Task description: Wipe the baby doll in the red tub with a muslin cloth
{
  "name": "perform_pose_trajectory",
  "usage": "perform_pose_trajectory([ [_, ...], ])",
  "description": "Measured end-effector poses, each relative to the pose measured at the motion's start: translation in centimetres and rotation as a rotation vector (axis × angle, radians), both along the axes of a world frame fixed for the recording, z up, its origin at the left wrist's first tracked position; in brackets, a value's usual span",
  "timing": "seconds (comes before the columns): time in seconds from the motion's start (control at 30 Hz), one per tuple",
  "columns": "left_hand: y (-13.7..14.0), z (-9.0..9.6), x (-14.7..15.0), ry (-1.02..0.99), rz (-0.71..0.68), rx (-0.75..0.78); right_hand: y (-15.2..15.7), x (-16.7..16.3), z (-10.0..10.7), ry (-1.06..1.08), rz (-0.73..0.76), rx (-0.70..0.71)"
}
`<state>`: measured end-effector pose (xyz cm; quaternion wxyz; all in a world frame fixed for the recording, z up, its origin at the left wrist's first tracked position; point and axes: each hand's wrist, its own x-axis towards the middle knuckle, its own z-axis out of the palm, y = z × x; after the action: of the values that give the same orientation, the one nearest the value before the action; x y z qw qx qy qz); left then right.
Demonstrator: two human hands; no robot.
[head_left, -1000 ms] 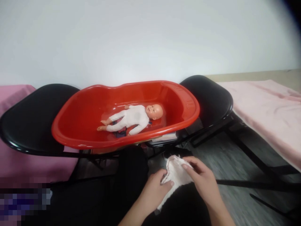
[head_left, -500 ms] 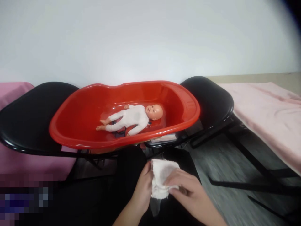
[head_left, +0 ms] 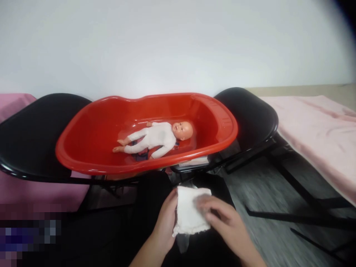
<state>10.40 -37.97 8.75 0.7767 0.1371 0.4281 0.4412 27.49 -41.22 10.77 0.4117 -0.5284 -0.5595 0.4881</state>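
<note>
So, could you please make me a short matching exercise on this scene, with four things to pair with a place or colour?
Things:
1. Doll
2. Tub
3. White cloth
4. Pale pink cloth

Places and colours:
A. Held in the left grip
B. Along the right side of the picture
C. Lying inside the tub
D. Coloured red

Right pairs: 1-C, 2-D, 3-A, 4-B
</note>
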Motion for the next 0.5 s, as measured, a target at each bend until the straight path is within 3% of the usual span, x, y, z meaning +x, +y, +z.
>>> perform_pose_trajectory([
  [0.07, 0.1, 0.1, -0.1, -0.083, 0.001, -0.051, 0.6, -0.1, -1.5, 0.150, -0.304, -0.015],
  [0.13, 0.1, 0.3, -0.2, -0.124, 0.000, -0.101, 1.1, -0.9, -2.8, 0.337, -0.446, -0.065],
  [0.23, -0.1, 0.6, -0.3, -0.130, 0.009, -0.053, 1.0, -2.4, -4.2, 0.650, -0.380, -0.287],
  [0.33, -0.5, 0.7, -0.3, -0.062, 0.011, 0.062, 0.2, -3.4, -5.0, 0.812, -0.319, -0.484],
  [0.5, -0.5, 0.2, 0.2, 0.178, -0.054, 0.144, -0.4, -2.5, -5.3, 0.772, -0.314, -0.472],
])
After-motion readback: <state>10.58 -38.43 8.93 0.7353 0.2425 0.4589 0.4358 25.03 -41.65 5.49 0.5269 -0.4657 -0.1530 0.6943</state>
